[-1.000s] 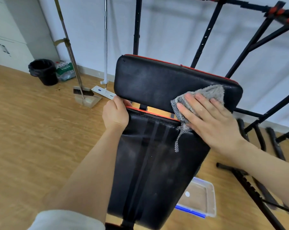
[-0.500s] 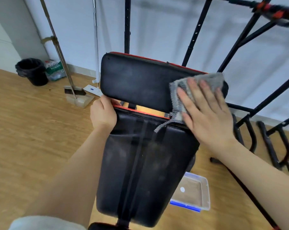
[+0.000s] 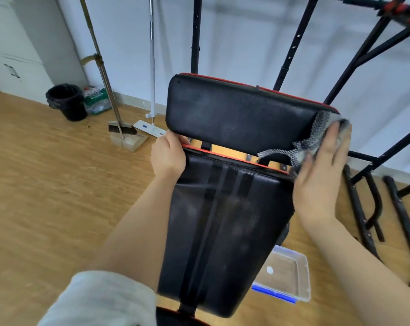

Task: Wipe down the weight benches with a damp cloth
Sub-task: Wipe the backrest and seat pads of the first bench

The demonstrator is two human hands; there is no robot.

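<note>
Grips lower pad (image 3: 222, 220) with left hand (image 3: 168, 156); presses cloth (image 3: 317, 134) flat-fingered against upper pad (image 3: 234, 116) end with right hand (image 3: 321, 170); risks cloth slipping off, unpinched.

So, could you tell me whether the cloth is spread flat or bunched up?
Bunched up: the cloth wraps crumpled round the upper pad's right end under the right hand, a corner trailing loose.

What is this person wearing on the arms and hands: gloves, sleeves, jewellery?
No gloves: the left hand and right hand are bare, with no ring or watch showing. A pale, soft-looking sleeve is bunched high on the left forearm; the right forearm shows no sleeve in frame.
</note>
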